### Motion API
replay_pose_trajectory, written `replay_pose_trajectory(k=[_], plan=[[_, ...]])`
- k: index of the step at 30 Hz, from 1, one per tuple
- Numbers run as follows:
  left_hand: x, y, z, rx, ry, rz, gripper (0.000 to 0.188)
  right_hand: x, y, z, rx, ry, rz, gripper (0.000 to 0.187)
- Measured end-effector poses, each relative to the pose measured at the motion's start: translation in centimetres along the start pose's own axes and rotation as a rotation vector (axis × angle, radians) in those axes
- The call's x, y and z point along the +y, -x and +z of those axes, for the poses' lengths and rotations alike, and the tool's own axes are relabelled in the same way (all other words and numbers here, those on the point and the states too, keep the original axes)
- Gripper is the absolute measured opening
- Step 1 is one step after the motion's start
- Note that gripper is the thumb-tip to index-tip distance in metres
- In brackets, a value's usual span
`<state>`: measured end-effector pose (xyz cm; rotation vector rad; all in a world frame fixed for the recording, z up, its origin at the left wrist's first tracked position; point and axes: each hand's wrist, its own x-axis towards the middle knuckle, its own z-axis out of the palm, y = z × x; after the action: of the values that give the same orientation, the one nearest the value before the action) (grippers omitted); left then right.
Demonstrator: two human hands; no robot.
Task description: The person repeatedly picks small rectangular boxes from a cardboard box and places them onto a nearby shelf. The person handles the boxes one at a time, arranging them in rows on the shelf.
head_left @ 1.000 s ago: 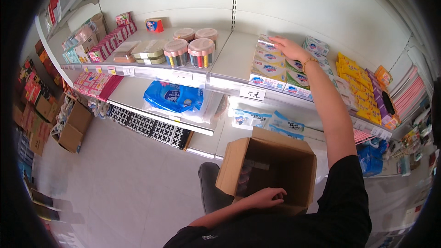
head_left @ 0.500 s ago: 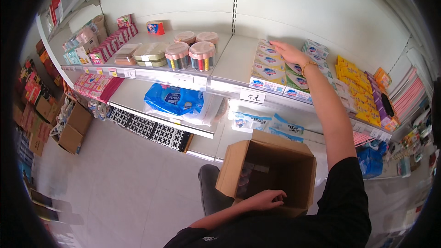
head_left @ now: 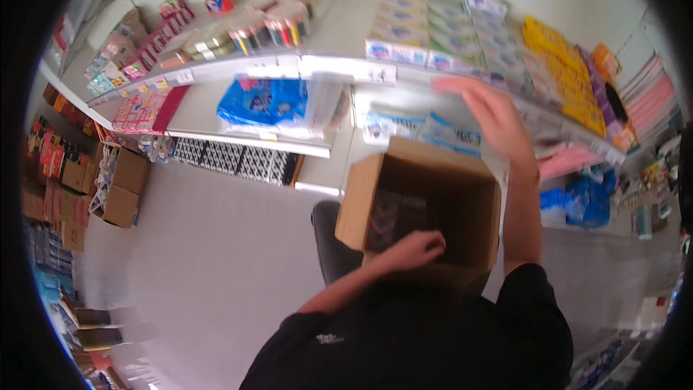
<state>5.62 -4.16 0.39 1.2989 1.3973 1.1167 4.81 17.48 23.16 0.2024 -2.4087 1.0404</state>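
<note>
An open cardboard box (head_left: pixel 346 206) stands in front of me, with several round, clear-lidded tubs (head_left: pixel 385 217) inside at its left. My left hand (head_left: pixel 419 248) reaches over the box's near left edge, its fingers curled and nothing visible in them. My right hand (head_left: pixel 497 117) is in the air between the shelf front and the box, blurred, fingers stretched out and holding nothing. Behind it on the shelf, rows of small soap-like boxes in yellow-white (head_left: pixel 398 32) and green-white (head_left: pixel 456 37) stand side by side. One white-blue box (head_left: pixel 486 3) lies on top of the row at their right.
Similar tubs (head_left: pixel 287 23) stand on the upper shelf at left. Yellow packets (head_left: pixel 559 65) fill the right. The shelf edge (head_left: pixel 317 65) juts out above blue-white packs (head_left: pixel 393 128) and a blue plastic pack (head_left: pixel 263 110). Another carton (head_left: pixel 119 188) sits on the floor at left.
My right hand has left the top of the soap-like boxes and come down toward me, in front of the shelf edge. The view has tilted down; my left hand stays at the box.
</note>
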Motion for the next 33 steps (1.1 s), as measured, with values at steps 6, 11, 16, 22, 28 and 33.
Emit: replay_pose_trajectory(k=[6,11,16,22,28,33], plan=[[1.0,-0.3,1.0,0.278,0.117,-0.059,0.007,3.6,21.9,9.0,0.075,-0.569,0.77,0.027],[0.2,-1.8,-0.9,0.332,0.217,-0.114,0.008,3.9,28.1,13.0,-0.232,-0.18,0.92,0.029],[0.8,-6.3,-3.2,0.108,-0.401,-0.143,0.02,3.9,28.7,14.0,-0.317,-0.079,0.868,0.029],[-6.6,-14.4,-0.4,-0.399,-1.163,-0.35,0.031,3.9,29.4,14.3,-0.353,-0.157,0.86,0.031],[-16.8,-13.1,2.4,-0.766,-1.256,-0.341,0.038,3.7,29.4,13.8,-0.335,-0.142,0.852,0.032],[-23.9,-10.5,3.8,-0.895,-1.274,-0.308,0.035,3.6,30.0,14.1,-0.337,-0.181,0.875,0.033]])
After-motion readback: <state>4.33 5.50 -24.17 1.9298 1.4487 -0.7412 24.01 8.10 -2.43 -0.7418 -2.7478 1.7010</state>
